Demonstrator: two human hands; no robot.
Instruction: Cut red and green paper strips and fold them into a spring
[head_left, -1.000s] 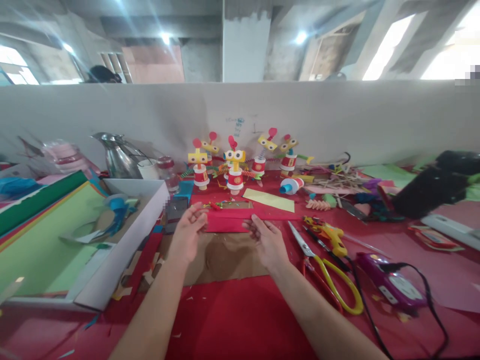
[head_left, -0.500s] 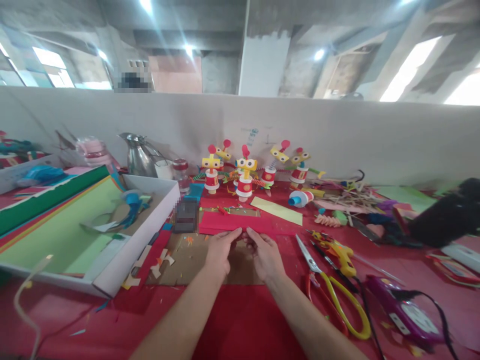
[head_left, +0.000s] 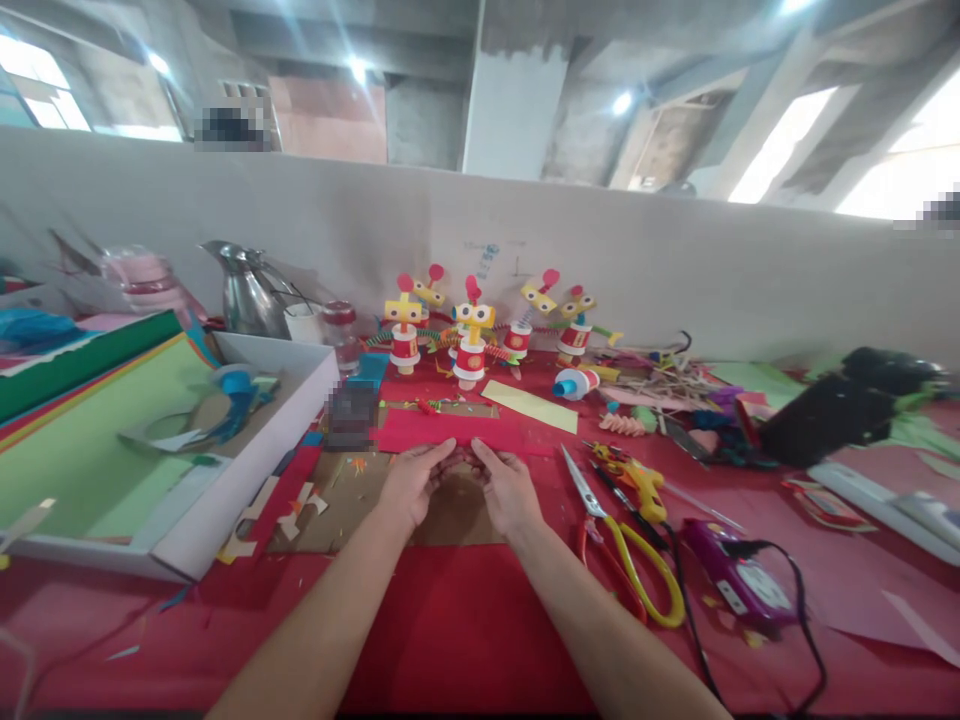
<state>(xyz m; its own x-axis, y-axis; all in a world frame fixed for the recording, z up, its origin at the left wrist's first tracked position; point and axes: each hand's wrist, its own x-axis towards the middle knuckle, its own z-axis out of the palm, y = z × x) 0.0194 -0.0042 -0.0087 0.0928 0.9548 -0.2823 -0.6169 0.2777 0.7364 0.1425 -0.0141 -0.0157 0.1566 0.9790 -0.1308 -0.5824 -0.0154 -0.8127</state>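
Both hands meet over the near edge of a folded red paper strip (head_left: 427, 430) that lies across a brown cardboard sheet (head_left: 337, 515). My left hand (head_left: 416, 480) is closed, with thumb and fingertips pinching that edge. From the other side my right hand (head_left: 506, 485) grips the same edge in a pinch, its thumb close to the left thumb. A yellow paper strip (head_left: 529, 406) lies just behind the red one. Several cup figures (head_left: 471, 350) with yellow heads and big eyes stand at the back.
White box (head_left: 247, 490) with coloured paper on the left; scissors (head_left: 589, 490), yellow glue gun (head_left: 643, 490) and purple device (head_left: 739, 580) on the right. A metal jug (head_left: 247, 295) stands by the wall. Cables cross the right side. Paper scraps lie beside the cardboard.
The view has shifted, so the scene sits further left and slightly higher in the picture. Both hands keep their pinch on the red paper's edge.
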